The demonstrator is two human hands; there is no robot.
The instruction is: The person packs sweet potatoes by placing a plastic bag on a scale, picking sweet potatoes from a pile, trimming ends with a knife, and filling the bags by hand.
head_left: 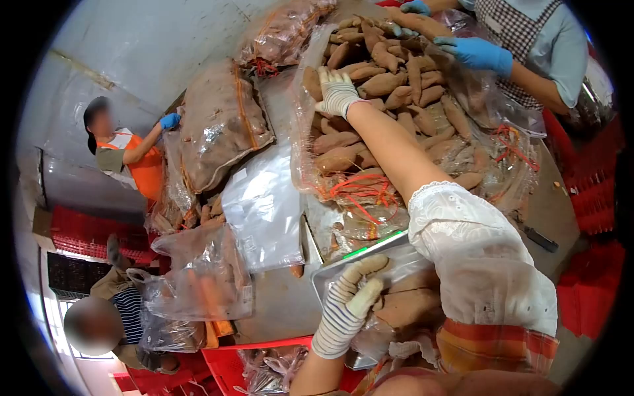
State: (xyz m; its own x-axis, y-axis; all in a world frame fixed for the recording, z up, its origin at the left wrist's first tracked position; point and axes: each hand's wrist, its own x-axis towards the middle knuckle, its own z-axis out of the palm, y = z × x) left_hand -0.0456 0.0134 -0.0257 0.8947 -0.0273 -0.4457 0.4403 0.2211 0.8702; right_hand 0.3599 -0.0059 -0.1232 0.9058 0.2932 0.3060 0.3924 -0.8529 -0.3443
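My right hand (pixel 337 92), in a striped white glove, reaches onto the heap of brown sweet potatoes (pixel 385 84) in a large open plastic bag; its fingers lie spread against a root at the heap's left side. My left hand (pixel 349 302), gloved the same way, is near the metal tray (pixel 321 280), thumb and fingers apart, with nothing seen between them. Large roots (pixel 406 307) in clear plastic lie just right of it, partly hidden by my right sleeve. Red ties (pixel 363 188) lie over the big bag's near end.
A co-worker's blue-gloved hand (pixel 479 54) touches the heap's far side. Flat clear bags (pixel 264 208) and a full sack (pixel 218 125) lie to the left, where another person stands. A knife (pixel 540 239) rests at the right edge. Red crates (pixel 594 178) stand beyond it.
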